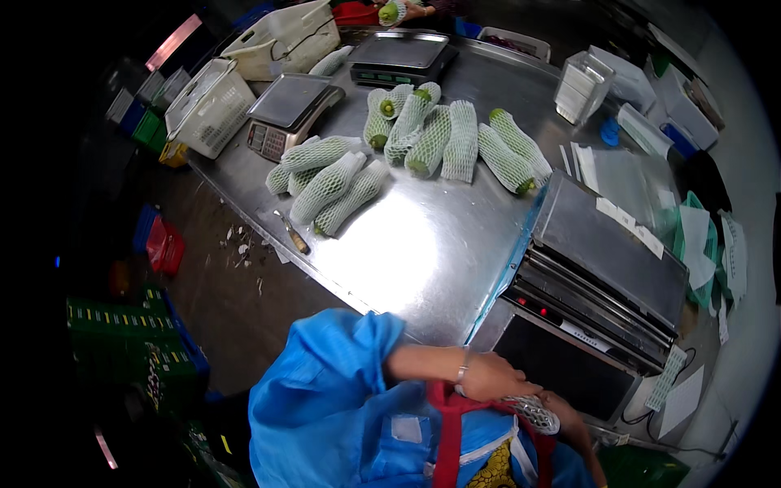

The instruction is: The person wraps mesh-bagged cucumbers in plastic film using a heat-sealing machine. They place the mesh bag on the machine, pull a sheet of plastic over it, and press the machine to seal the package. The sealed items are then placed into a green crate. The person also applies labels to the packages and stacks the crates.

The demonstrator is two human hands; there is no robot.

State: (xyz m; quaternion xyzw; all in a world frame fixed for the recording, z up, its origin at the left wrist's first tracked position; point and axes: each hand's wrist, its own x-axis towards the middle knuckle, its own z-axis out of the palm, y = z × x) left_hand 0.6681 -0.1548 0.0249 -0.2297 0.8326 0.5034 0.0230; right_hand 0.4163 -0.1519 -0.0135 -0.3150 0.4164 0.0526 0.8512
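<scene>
Close to my body, at the front edge of the wrapping machine, a bundle in white foam net (533, 412) sits between my hands. It looks glossy, as if under clear film, and what is inside cannot be made out. My left hand (495, 376) reaches across from the left and closes over its upper side, fingers curled. At its right end my right hand (563, 409) grips it, partly hidden behind the bundle. Just beyond my hands lies the machine's black plate (561, 370). Long green vegetables in foam net sleeves (427, 142) lie grouped on the steel table (382, 260).
The wrapping machine (602, 285) fills the right side. A knife (293, 234) lies near the table's left edge. Two scales (285, 106) stand farther back, beside white crates (210, 110). Across the table, another person's hand (416, 11) holds a sleeved vegetable. Green crates (130, 342) stand lower left.
</scene>
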